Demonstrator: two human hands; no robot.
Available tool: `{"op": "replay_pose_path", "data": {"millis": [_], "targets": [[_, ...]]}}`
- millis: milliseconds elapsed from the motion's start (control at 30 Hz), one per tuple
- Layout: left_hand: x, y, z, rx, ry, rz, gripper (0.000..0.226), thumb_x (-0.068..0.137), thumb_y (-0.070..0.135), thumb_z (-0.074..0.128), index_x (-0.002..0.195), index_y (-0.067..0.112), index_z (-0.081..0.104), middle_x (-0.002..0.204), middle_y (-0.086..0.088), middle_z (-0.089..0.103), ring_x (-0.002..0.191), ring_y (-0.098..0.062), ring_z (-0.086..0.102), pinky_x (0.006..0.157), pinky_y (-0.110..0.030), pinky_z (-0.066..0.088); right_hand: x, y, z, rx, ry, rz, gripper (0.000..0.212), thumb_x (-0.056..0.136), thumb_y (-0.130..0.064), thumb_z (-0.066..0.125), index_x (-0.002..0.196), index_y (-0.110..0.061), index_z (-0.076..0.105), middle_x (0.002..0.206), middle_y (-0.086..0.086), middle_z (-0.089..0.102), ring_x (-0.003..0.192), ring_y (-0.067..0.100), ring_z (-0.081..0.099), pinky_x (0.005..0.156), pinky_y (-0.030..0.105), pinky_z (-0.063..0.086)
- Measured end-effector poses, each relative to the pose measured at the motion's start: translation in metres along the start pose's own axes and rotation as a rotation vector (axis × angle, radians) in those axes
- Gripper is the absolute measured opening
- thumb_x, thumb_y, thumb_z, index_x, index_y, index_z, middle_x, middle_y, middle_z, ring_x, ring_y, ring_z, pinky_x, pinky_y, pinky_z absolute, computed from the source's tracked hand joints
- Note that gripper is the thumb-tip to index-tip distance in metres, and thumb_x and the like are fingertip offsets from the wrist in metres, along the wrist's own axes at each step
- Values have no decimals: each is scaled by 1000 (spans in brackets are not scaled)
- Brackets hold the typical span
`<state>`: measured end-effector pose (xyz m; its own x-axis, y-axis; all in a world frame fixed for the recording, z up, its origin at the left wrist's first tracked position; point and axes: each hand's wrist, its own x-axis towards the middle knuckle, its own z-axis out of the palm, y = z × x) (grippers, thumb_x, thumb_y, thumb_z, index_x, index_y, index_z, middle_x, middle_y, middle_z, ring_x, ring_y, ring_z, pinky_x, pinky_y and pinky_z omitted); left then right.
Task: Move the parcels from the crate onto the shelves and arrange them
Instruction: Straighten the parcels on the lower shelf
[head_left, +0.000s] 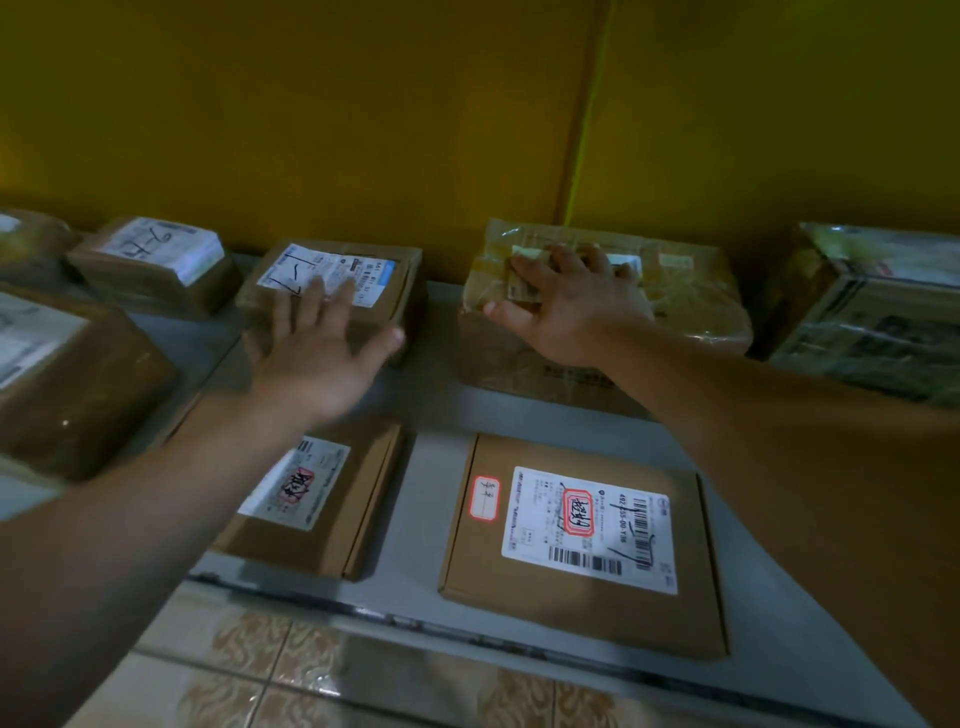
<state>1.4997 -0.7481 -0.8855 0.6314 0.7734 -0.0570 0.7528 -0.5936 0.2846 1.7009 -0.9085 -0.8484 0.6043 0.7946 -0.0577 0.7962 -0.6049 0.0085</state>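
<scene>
Several cardboard parcels lie on a grey shelf (431, 415) against a yellow wall. My left hand (317, 353) is spread flat with straight fingers over the near edge of a small brown box with a white label (374, 270). My right hand (566, 301) rests palm down on top of a taped, plastic-wrapped box (685, 291) at the back, its fingers on the label and its thumb at the box's left edge. Two flat parcels lie nearer me: one (587, 535) with a large barcode label, and one (332, 509) partly hidden under my left forearm.
More parcels stand at the back left (150, 265) and at the left edge (72, 384). A printed, wrapped package (872, 322) sits at the far right. The shelf's front lip (467, 629) runs above a tiled floor (291, 670).
</scene>
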Motion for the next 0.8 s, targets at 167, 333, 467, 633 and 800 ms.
{"op": "replay_pose_path", "data": {"millis": [167, 333, 467, 633, 800], "targets": [[-68, -30, 36, 197, -169, 95, 95, 64, 89, 12, 149, 47, 13, 162, 11, 5, 148, -24, -5, 114, -63, 0, 2, 1, 2, 9, 9, 5, 88, 81, -88, 15, 156, -42, 11, 166, 2, 11, 151, 39, 7, 116, 66, 12], [-61, -32, 44, 205, -89, 126, 80, 76, 81, 25, 148, 45, 19, 161, 10, 13, 148, -26, -2, 113, -65, -2, -2, -2, -2, 7, -11, 10, 87, 82, -88, 16, 156, -42, 12, 167, 1, 11, 151, 38, 7, 117, 65, 11], [-63, -33, 46, 185, -72, 132, 78, 77, 79, 23, 147, 45, 20, 160, 10, 15, 148, -25, -2, 113, -65, -3, -7, -3, -5, 13, -23, 7, 85, 84, -86, 19, 156, -42, 11, 167, 0, 8, 152, 37, 4, 117, 64, 10], [-66, -33, 45, 167, -59, 142, 81, 74, 78, 17, 147, 44, 22, 161, 9, 14, 149, -24, -2, 112, -65, -4, -8, -5, -21, 105, -89, 29, 85, 83, -86, 31, 155, -43, 16, 167, -1, 8, 152, 36, 4, 116, 68, 5], [-66, -30, 41, 171, -105, 120, 80, 76, 79, 20, 148, 45, 20, 161, 11, 11, 148, -23, -2, 112, -66, -3, -99, -7, -13, 208, 58, -119, 76, 88, -74, 46, 151, -34, 34, 159, 2, 29, 147, 26, 23, 116, 45, 24]]}}
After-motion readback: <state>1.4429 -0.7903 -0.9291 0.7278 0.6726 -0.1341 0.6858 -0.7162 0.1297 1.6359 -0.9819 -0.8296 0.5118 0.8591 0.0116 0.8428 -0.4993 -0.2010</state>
